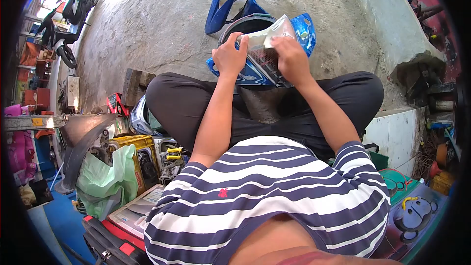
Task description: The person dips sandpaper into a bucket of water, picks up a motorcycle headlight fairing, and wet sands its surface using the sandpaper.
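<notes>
A blue motorcycle fairing panel (303, 32) rests before my folded legs, with a dotted, mesh-like grey section (263, 59) in its middle. My left hand (229, 58) grips the left edge of a pale, glossy part (281, 28) over the panel, thumb and index finger at its rim. My right hand (291, 60) is closed, fingertips pressed on the pale part beside a small whitish patch (268, 42). I cannot tell what, if anything, is in its fingers. Behind the panel is a dark round rim (235, 23), partly hidden.
Another blue fairing piece (223, 12) lies on the concrete floor (162, 29) just beyond. A motorcycle (73, 19) stands far left. Close on my left are a green plastic bag (110, 179), a yellow crate (130, 142) and a black-and-red case (105, 238). A concrete ledge (392, 24) runs along the right.
</notes>
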The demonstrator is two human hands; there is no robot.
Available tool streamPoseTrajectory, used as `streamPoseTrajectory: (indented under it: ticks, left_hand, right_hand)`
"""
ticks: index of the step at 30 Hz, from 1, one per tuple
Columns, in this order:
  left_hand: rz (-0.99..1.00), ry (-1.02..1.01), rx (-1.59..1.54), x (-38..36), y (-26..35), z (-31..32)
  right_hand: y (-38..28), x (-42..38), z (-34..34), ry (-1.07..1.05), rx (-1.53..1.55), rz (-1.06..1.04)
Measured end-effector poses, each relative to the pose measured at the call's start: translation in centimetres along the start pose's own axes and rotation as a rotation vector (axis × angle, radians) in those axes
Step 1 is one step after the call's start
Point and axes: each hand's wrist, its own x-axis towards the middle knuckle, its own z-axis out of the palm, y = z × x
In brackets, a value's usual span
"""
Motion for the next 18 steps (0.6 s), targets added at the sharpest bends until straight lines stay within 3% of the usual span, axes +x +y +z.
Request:
streamPoseTrajectory:
  ticks: [3,8,12,18]
  left_hand:
    - [-0.015,-0.018,-0.005,0.0,0.2,-0.5]
    - [-0.016,-0.033,-0.014,0.0,0.2,-0.4]
    - [-0.028,-0.037,-0.014,0.0,0.4,-0.4]
    - [-0.018,-0.041,-0.016,-0.1,0.3,-0.5]
  right_hand:
    - [-0.7,0.3,-0.3,-0.004,0.027,-0.006]
    - [2.1,0.3,-0.2,0.014,-0.067,0.276]
    - [-0.7,-0.2,0.5,-0.012,-0.01,-0.048]
    - [2.4,0.1,0.1,0.042,0.075,0.186]
